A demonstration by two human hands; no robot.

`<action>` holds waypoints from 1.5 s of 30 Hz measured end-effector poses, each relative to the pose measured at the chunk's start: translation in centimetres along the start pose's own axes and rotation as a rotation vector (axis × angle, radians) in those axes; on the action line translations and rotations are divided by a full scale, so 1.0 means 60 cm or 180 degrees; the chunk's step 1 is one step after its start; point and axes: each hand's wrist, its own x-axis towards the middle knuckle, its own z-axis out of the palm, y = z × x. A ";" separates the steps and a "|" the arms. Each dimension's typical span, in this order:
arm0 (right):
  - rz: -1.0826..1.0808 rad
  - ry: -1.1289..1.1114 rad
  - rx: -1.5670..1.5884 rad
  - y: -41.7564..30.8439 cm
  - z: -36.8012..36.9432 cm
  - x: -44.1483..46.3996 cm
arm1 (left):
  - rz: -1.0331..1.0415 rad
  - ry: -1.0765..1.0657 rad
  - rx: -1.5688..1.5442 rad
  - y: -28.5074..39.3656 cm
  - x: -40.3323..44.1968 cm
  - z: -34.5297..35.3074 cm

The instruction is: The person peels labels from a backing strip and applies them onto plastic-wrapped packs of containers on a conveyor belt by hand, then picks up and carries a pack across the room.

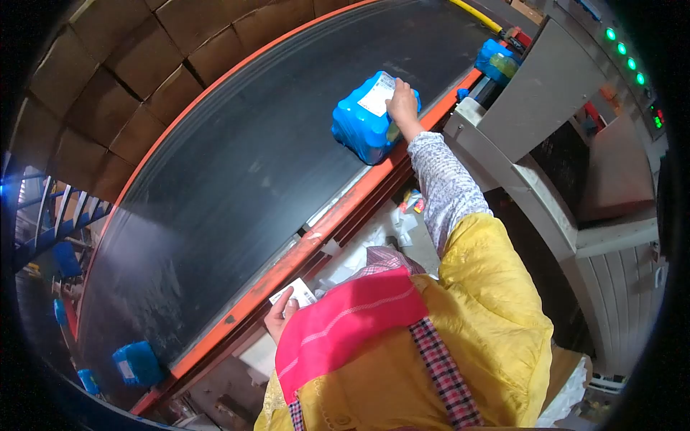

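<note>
A blue shrink-wrapped pack (368,129) sits on the black conveyor belt near its orange edge. On its upper face lies a white label (378,95) with printing. My right hand (404,105) is closed, its bent fingers at the label's right edge. Lower down, beside the orange rail, my left hand (280,313) grips a stack of white labels (296,293) between thumb and fingers.
The conveyor belt (237,165) curves past an orange rail (251,291). Brown cartons (136,57) are stacked behind it. Another blue pack (497,63) is beside the grey machine (539,93); one labelled pack (138,363) is at lower left. Paper scraps (399,228) lie below the rail.
</note>
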 end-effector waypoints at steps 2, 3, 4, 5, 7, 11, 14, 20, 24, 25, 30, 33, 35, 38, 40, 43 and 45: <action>-0.0283 0.0131 -0.0430 -0.029 -0.009 -0.024 | -0.0079 0.0030 -0.0039 0.001 0.000 -0.003; -0.0625 0.0426 -0.0675 -0.042 -0.011 -0.036 | -0.0120 0.0065 -0.0090 -0.006 0.002 -0.004; -0.0968 0.0721 -0.0919 -0.050 -0.008 -0.045 | -0.0164 0.0099 -0.0143 -0.013 0.003 -0.007; -0.1206 0.0153 -0.0679 -0.043 0.020 -0.046 | -0.0153 0.0117 -0.0148 -0.018 0.004 -0.010; -0.1655 -0.0970 -0.0180 -0.045 0.062 -0.049 | -0.0121 0.0144 -0.0158 -0.021 0.009 -0.007; -0.1344 -0.1351 -0.0943 -0.147 0.021 -0.142 | -0.0093 0.0041 -0.0076 -0.008 0.008 -0.012; -0.1812 -0.1684 -0.0849 -0.205 0.014 -0.205 | -0.0102 0.0098 -0.0216 -0.001 0.004 -0.012; -0.3008 -0.1988 0.0837 -0.281 -0.054 -0.380 | 0.0562 0.0483 0.0175 -0.021 0.025 -0.019; -0.2190 -0.4284 0.2312 -0.303 -0.131 -0.459 | 0.0955 -0.0136 0.0261 -0.025 0.027 -0.027; -0.2168 -0.4464 0.2829 -0.295 -0.133 -0.480 | 0.1086 -0.0240 0.0431 -0.021 0.028 -0.027; -0.2605 -0.3243 0.3133 -0.272 -0.149 -0.529 | 0.0383 -0.0616 -0.1055 0.008 0.018 -0.013; -0.2642 -0.2867 0.2915 -0.271 -0.167 -0.541 | -0.0112 -0.1072 -0.0347 -0.059 0.055 -0.082; -0.2473 -0.2829 0.2793 -0.270 -0.175 -0.546 | -0.0082 -0.0618 -0.0346 -0.005 0.023 -0.047; -0.2617 -0.2608 0.2886 -0.268 -0.168 -0.553 | 0.0242 -0.0460 0.0110 -0.006 0.021 -0.056; -0.2780 -0.2219 0.2979 -0.269 -0.171 -0.548 | 0.0397 -0.0511 0.0877 -0.023 0.031 -0.091; -0.2591 -0.1547 0.3252 -0.273 -0.189 -0.534 | 0.0749 0.0223 -0.0345 -0.016 0.014 -0.101; -0.1935 -0.1469 0.3421 -0.270 -0.192 -0.533 | 0.0351 0.1287 -0.0418 -0.073 0.048 -0.165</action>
